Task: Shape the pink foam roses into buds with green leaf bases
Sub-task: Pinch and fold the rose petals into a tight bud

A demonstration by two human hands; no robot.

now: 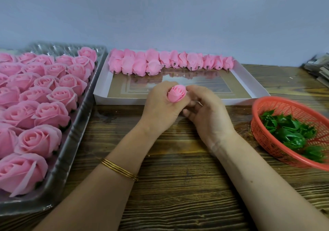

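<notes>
The tray [81,133] of open pink roses [39,140] sits at 9 o'clock. The white box [124,101] with finished buds [153,61] sits at 12 o'clock. The red basket [261,134] of green leaf bases [292,133] sits at 3 o'clock. At centre, the left hand [158,108] curls around one rose bud [176,93]. The right hand [208,111], fingers curled, touches the bud's 3 o'clock side; its grip is not discernible.

One wide-angle view from the person's head looks forward and down over a wooden worktop [178,186] toward a pale wall [160,17]. Forearms enter from the bottom edge; the left hand [160,106] and right hand [208,111] sit close, near centre.
</notes>
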